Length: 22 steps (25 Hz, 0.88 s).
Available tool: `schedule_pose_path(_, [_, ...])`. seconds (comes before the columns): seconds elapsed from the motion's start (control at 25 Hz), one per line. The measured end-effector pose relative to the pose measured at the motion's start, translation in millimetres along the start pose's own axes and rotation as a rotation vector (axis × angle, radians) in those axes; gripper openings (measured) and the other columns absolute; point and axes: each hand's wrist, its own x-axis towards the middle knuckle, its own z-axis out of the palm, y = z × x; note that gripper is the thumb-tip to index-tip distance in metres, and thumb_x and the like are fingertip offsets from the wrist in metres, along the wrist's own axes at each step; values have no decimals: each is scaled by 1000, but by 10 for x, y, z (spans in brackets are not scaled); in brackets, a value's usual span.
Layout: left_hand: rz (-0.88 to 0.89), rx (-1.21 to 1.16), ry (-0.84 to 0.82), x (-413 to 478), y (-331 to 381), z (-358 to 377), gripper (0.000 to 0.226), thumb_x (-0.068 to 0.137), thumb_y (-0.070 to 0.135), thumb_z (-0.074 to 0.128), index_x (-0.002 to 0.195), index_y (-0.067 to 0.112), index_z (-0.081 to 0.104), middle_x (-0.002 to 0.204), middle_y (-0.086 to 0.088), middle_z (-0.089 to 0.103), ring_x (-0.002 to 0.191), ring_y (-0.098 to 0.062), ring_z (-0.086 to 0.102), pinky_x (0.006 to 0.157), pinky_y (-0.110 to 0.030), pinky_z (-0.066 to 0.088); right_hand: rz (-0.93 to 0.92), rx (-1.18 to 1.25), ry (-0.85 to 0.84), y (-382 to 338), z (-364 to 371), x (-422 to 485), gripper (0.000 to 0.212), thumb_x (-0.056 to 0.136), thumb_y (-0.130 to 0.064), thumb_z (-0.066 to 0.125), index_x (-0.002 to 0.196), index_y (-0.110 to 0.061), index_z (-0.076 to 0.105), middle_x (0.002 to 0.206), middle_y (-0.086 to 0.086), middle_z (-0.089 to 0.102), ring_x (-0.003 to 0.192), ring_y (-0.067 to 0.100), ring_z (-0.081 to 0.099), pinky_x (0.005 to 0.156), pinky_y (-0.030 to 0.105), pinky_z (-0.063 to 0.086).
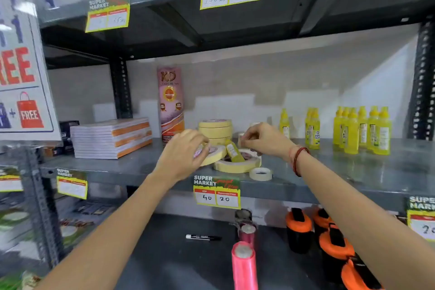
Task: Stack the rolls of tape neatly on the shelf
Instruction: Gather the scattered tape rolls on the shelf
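On the grey shelf [329, 172] stands a stack of cream masking tape rolls [215, 128] near the back. My left hand [186, 152] grips a tilted cream roll [215, 155] in front of the stack. A large flat roll [237, 165] lies beside it, with a small yellow bottle [233, 150] lying across its hole. My right hand [263, 139] hovers over the large roll with fingers pinched; whether it holds a small roll is hidden. A small narrow roll [260, 174] lies at the shelf's front edge.
A tall KD tape pack [170, 103] stands left of the stack, next to piled notebooks [113, 138]. Yellow bottles [353, 129] line the right. Below are pink ribbon rolls [244, 263], a marker [203, 237] and orange-black dispensers [329, 238]. Price tags [216, 193] hang from shelf edges.
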Motion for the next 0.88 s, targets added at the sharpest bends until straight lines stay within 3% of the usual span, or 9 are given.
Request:
schedule_pose_path(0.08, [-6,25,41,-207,35,43,38,90,30,42,77,3,66,76,-11,66,71,-29,60,58,-40,49,61,-33,-50,-37,98,24,19,82,-16,65,87,1,72,70,7,63,53,6,52,49,9,45])
schedule_pose_path(0.24, [-120,14,16,-748,-92,122,37,90,29,40,79,3,65,79,-10,65,72,-29,60,58,-38,48,127,-100,-74,-50,278,90,33,82,-22,66,84,11,69,84,28,68,70,18,52,74,37,54])
schedule_pose_path(0.28, [-168,14,21,-822,-154,123,38,90,29,39,85,2,66,85,-11,67,77,-29,61,62,-39,49,131,-115,-72,-44,285,120,33,82,-23,66,78,10,66,80,29,65,71,19,51,71,37,52])
schedule_pose_path(0.4, [-210,24,7,-958,-197,154,43,90,28,38,101,1,69,99,-12,70,88,-30,64,73,-39,49,157,-124,-101,-32,297,167,28,81,-30,66,66,-7,58,63,10,52,63,18,49,61,29,41])
schedule_pose_path(0.48, [-200,22,3,-960,-218,162,44,89,28,38,102,0,70,101,-13,72,88,-30,67,77,-36,46,175,-166,-118,-26,333,200,40,80,-36,66,54,-11,49,54,3,46,57,16,45,56,26,38])
schedule_pose_path(0.56, [-201,20,20,-903,-248,155,45,87,27,38,98,0,72,95,-14,75,83,-29,70,73,-36,50,191,-245,-123,-44,377,247,46,79,-44,66,51,-14,43,53,-1,44,61,16,46,50,24,33])
schedule_pose_path(0.72, [-192,52,58,-796,-245,207,46,85,26,37,89,1,76,83,-13,77,69,-28,73,61,-34,56,268,-154,-141,-56,433,345,31,74,-43,70,74,-15,58,62,0,52,69,19,54,47,21,35])
schedule_pose_path(0.88, [-183,66,95,-786,-261,255,46,84,25,38,85,0,76,80,-13,77,70,-27,73,60,-34,56,358,27,-38,-25,414,352,39,70,-38,72,52,-16,46,50,-2,45,47,11,43,42,20,32])
